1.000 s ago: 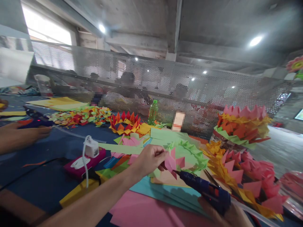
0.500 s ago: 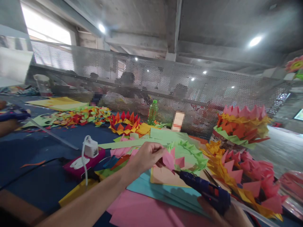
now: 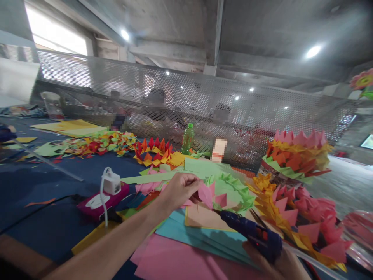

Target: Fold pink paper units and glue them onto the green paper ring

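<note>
Between the thumb and fingers of my left hand (image 3: 183,190) is a pink paper petal (image 3: 206,195), pinched at its left side. My right hand (image 3: 275,264) is wrapped round a dark blue hot glue gun (image 3: 253,233), partly cut off by the lower edge. Its nozzle points left and sits at the petal's lower edge; whether it touches, I cannot tell. A clear glue stick (image 3: 311,261) sticks out of the gun's back. Just behind the petal lies a ring of folded green paper (image 3: 239,192). Peach and blue paper sheets (image 3: 201,237) lie under my hands.
Orange and pink folded paper strips (image 3: 305,217) lie at the right, before a tiered paper lotus (image 3: 297,155). A magenta power strip (image 3: 101,202) with a white charger is at the left. Behind stand a green bottle (image 3: 188,139) and a perforated metal screen (image 3: 180,97). Another glue gun (image 3: 6,134) shows far left.
My hands and the petal have barely moved, with the petal turned slightly. At the far left, the other person's glue gun has shifted left, mostly out of view.
</note>
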The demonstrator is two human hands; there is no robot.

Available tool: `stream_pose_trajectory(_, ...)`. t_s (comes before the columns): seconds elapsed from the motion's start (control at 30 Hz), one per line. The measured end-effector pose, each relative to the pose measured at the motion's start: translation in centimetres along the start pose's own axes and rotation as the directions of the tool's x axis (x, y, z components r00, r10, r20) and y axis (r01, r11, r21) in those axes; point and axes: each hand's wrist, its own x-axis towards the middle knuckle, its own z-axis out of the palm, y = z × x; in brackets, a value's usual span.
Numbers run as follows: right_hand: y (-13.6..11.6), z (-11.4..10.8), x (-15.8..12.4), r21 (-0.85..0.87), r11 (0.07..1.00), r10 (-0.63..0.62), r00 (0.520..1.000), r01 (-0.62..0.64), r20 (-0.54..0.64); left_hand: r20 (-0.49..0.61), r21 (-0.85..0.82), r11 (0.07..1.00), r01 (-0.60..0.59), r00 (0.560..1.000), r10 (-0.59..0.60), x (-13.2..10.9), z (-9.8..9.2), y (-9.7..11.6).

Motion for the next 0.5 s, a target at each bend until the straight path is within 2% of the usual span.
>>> stream_pose_trajectory(0.17, 0.1, 0.1, -0.06, -0.022, 1.0, 0.007, 1.0, -0.007, -0.014, -0.006, -0.011, 1.0, 0.005, 1.0, -0.005, -0.01, -0.02, 0.31)
stream_pose_trajectory(0.5, -0.12, -0.34, 0.26, 0.017, 1.0, -0.002, 0.999, 0.001, 0.05, -0.026, -0.017, 1.0, 0.006, 1.0, -0.007, -0.03, -0.18, 0.66)
